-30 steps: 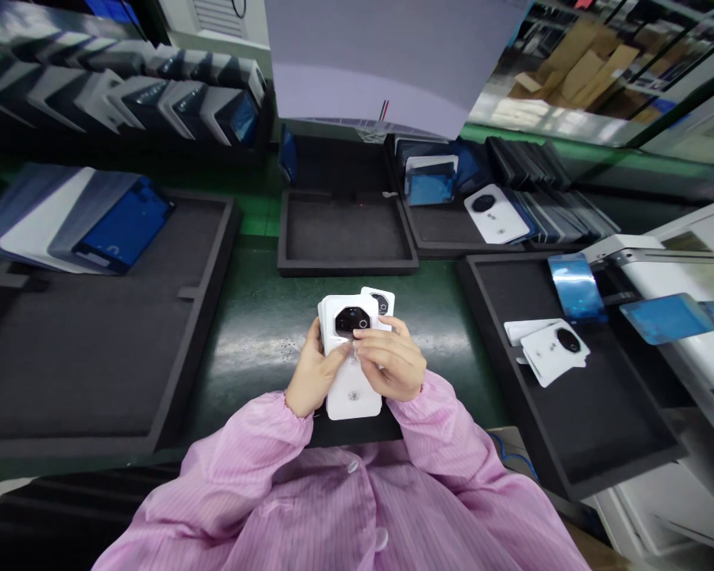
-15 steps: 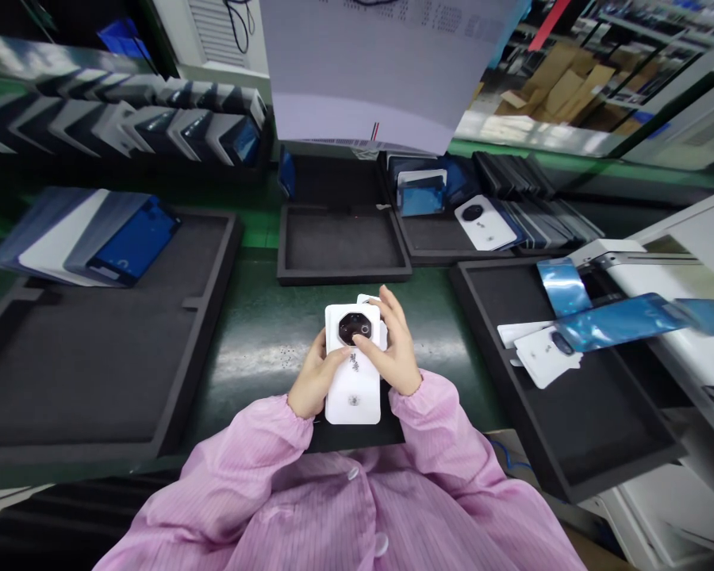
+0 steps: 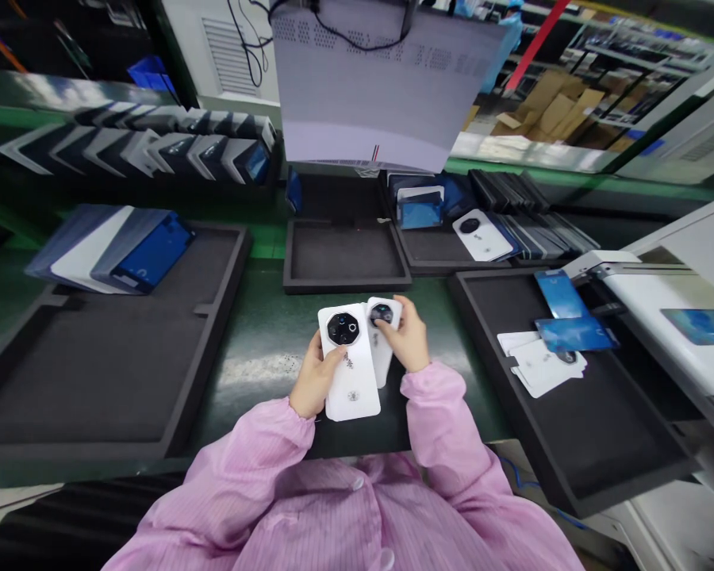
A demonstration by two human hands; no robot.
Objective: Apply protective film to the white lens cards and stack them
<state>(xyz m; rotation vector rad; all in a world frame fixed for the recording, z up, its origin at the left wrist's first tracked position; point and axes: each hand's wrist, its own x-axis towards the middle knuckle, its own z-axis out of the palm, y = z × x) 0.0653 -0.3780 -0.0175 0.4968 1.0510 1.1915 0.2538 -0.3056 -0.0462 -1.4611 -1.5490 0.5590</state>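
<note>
Hands hold two white back covers, one each. Our left hand grips first cover by its left edge, thumb on face below round black camera ring. Our right hand pinches second cover, just right of first and partly tucked behind it. Beyond grip, one small foam tray; right of grip, larger tray with few white covers and two blue films, exact cover count unclear to us.

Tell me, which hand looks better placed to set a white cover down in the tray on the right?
Probably the right hand: it holds the rear white cover, nearest that tray.
</note>
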